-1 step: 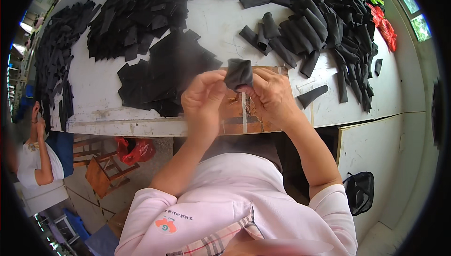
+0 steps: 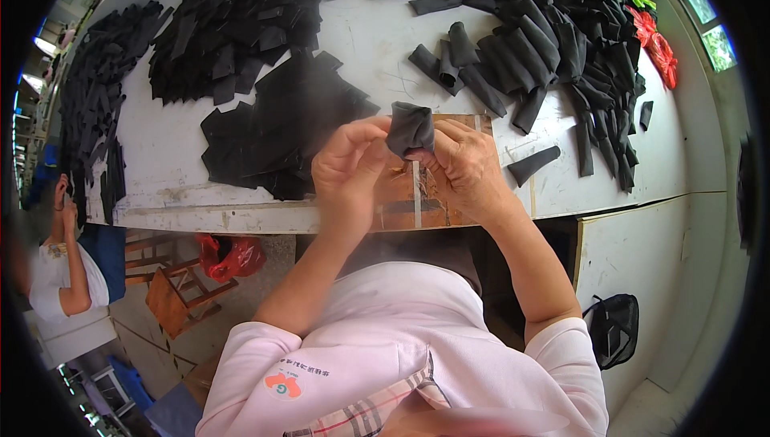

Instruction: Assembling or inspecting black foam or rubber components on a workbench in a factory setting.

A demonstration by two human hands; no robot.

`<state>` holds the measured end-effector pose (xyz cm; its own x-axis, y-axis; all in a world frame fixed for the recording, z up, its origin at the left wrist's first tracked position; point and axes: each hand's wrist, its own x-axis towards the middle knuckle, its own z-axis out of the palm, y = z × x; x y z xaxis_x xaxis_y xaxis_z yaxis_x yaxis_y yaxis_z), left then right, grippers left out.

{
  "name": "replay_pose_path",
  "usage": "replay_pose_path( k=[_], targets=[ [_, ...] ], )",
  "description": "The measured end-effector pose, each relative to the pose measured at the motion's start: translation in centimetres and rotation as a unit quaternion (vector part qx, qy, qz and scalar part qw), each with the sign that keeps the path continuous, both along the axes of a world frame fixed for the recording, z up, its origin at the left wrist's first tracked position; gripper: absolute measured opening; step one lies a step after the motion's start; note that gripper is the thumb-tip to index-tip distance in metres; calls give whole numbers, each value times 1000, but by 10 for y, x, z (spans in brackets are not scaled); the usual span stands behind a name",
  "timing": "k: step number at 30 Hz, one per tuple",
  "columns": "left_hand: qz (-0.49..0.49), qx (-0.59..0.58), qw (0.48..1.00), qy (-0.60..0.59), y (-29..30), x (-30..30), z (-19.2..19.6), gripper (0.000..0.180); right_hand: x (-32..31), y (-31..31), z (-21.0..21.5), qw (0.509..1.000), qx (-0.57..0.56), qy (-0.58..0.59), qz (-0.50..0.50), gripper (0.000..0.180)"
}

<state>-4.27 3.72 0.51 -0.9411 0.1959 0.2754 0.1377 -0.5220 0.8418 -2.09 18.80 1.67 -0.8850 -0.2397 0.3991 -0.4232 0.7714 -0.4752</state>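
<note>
Between my hands, above the near edge of the table, is a small tube-like piece of black fabric [image 2: 411,126]. My left hand [image 2: 346,166] pinches its left edge with thumb and fingers. The fingers of my right hand [image 2: 467,162] are closed on its right side, and a fingertip shows at its lower opening. Just left of my left hand lies a spread pile of flat black fabric pieces [image 2: 269,128]. A single black fabric tube [image 2: 533,165] rests on the table to the right of my right hand.
Beneath my hands is a brown taped board [image 2: 437,211] on the white table [image 2: 216,219]. Black piles stand at the far left [image 2: 233,28], and many black tubes [image 2: 521,52] lie at the far right. A red plastic bag [image 2: 656,48] sits by the right wall. Another person [image 2: 72,276] is at left.
Both hands and the black fabric piece have shifted very slightly to the right. The grip looks the same.
</note>
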Motion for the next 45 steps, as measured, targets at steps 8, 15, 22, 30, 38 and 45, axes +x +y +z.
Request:
replay_pose_path(
  k=[8,15,22,30,38,45],
  targets=[
    [-188,-59,979,-57,6,-24,47,14,0,-2,23,998,-23,62,1,25],
    [-58,-179,981,40,16,-17,32,14,0,-2,-7,996,-75,53,-12,16],
    [-8,-211,976,52,20,-11,29,12,1,-1,-2,998,-62,31,-12,17],
    [-26,-202,977,66,22,-9,34,11,0,4,-3,992,-112,-44,25,11],
    [-71,113,991,-4,14,-8,41,13,-1,2,31,996,-53,-65,10,15],
    [-53,122,987,-92,-3,-11,26,12,-1,0,18,998,-3,-63,1,15]
  ],
)
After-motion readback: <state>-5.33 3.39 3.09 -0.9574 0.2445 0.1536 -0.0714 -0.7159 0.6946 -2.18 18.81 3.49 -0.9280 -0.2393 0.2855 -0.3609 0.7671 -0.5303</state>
